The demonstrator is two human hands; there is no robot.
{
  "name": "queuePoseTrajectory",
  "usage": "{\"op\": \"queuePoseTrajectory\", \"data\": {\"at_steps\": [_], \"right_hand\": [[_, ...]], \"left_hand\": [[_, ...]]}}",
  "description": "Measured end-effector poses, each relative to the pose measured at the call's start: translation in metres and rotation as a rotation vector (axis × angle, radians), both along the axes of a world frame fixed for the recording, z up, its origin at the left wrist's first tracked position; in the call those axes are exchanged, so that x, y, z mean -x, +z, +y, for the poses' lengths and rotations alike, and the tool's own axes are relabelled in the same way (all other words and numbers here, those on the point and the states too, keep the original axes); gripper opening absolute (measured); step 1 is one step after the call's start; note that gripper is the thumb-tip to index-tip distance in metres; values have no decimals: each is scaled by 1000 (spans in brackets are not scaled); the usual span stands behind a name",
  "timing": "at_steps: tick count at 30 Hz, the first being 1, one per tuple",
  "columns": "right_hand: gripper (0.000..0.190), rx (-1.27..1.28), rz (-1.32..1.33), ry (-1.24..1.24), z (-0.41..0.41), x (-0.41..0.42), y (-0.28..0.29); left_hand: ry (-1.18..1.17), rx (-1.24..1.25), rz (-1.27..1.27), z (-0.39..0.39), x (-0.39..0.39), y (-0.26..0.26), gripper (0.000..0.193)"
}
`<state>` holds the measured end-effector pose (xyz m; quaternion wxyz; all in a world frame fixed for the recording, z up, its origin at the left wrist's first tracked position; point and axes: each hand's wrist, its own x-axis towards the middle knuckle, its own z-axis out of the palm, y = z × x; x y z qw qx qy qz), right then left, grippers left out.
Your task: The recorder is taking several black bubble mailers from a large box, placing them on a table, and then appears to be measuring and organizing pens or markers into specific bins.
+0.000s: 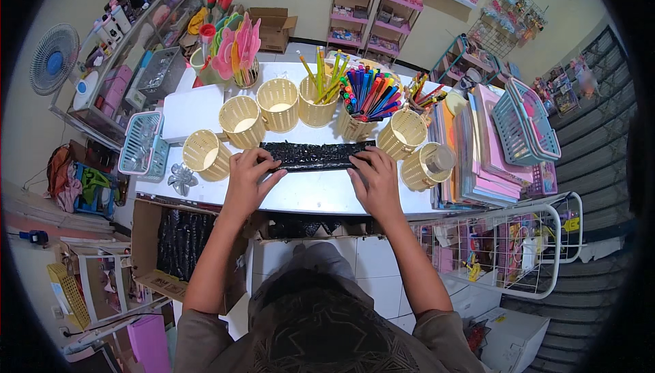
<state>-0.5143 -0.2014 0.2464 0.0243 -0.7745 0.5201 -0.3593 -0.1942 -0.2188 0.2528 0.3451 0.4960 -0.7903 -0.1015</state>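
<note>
On the white tabletop (307, 194) lies a long, flat package in shiny black plastic (318, 156), spanning from hand to hand. My left hand (254, 171) grips its left end, thumb at the near edge and fingers on top. At the right end, my right hand (373, 176) holds the package the same way. Cream perforated plastic cups stand in an arc behind it; a left one (205, 155) and a middle one (278, 104) have nothing visible inside. Another cup holds yellow pencils (322, 78), and colored markers (371, 94) fill one beside it.
A turquoise basket (145, 145) and a silver flower-shaped item (182, 179) sit at the left. Stacked paper and folders (486, 153) with another turquoise basket (524, 122) stand right. Below the table's left edge, a cardboard box (146, 240) holds black plastic-wrapped packages. A white wire rack (552, 250) stands lower right.
</note>
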Motion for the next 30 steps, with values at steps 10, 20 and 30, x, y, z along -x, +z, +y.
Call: {"op": "queuePoseTrajectory", "data": {"at_steps": [10,20,30], "right_hand": [[25,20,56,-11,1,2,-3],[24,-69,60,-62,6,1,2],[17,-90,40,-100,-1,-3,0]], "left_hand": [[-23,20,-7,2,-3,-6,28],[-48,-1,6,3,-1,-1,22],[-23,64,-48,1,2,1,22]]}}
